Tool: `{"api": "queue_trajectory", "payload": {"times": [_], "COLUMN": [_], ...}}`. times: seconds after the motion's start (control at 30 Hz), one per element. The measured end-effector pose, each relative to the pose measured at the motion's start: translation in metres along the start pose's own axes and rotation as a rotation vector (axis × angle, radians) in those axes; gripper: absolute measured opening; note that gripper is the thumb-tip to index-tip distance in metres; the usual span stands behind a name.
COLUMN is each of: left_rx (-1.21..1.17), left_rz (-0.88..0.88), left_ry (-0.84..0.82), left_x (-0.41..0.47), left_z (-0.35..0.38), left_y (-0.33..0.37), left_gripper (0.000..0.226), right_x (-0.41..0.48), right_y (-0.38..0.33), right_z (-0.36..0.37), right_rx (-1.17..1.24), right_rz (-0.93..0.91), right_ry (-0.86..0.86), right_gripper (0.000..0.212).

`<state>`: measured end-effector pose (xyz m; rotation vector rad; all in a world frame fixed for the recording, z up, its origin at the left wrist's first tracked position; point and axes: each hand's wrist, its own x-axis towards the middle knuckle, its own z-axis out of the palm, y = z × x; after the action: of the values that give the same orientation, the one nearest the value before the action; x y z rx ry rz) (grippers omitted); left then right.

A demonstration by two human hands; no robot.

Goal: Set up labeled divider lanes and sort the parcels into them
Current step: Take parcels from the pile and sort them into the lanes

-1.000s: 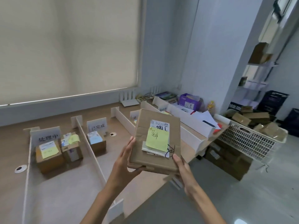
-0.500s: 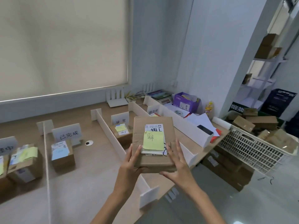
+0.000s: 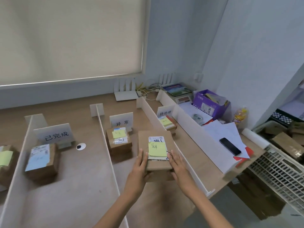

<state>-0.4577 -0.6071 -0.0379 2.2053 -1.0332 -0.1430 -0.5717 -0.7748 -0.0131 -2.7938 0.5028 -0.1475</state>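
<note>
Item in hand: parcel (image 3: 157,152), flat brown carton, centre of frame, low over the tabletop (image 3: 79,178). Whether its base already touches the surface you cannot tell.

Hands: your left hand (image 3: 138,171) is wrapped on the near left corner, your right hand (image 3: 178,168) is pressed flat against the near right side; the two stand apart with the parcel clamped between them.

Marking: yellow note (image 3: 157,149) on the parcel top, over a white shipping label. Its handwriting looks like the characters on the 异常 sign (image 3: 121,122), though it is too small to read for certain.

Lane: between the left divider (image 3: 107,145) and the right divider (image 3: 158,119), centre of frame. The sign stands at the far end, and one box (image 3: 118,140) with its own yellow note sits just in front of it.

Neighbours: 已完成 sign (image 3: 55,135) at left of frame, 待处理 sign (image 3: 165,112) right of centre, each in its own lane.

Handling advice:
- Confirm the note against the sign before you let go.
- Lower the parcel flat, note upward, so the marking stays readable.
- Set it just in front of the box, not on it, and clear of the right divider, which looks light and likely to shift if nudged.
- Release both hands together, drawing them back along the lane rather than sideways.
</note>
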Motion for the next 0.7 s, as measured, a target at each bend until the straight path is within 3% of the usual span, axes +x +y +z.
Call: {"api": "queue_trajectory", "payload": {"times": [0.23, 0.43, 0.7], "left_rx": [0.182, 0.352, 0.624], "left_rz": [-0.286, -0.480, -0.563], "left_ry": [-0.253, -0.294, -0.216], "left_x": [0.011, 0.082, 0.205], "left_z": [0.087, 0.098, 0.100], "left_y": [-0.030, -0.022, -0.041], "left_gripper": [0.088, 0.074, 0.057], "right_x": [0.043, 0.114, 0.230], "right_y": [0.048, 0.076, 0.102], "right_z": [0.079, 0.079, 0.080], "right_rx": [-0.089, -0.154, -0.149], "right_rz": [-0.016, -0.111, -0.215], "right_ry": [-0.465, -0.491, -0.525], "right_gripper": [0.073, 0.089, 0.095]}}
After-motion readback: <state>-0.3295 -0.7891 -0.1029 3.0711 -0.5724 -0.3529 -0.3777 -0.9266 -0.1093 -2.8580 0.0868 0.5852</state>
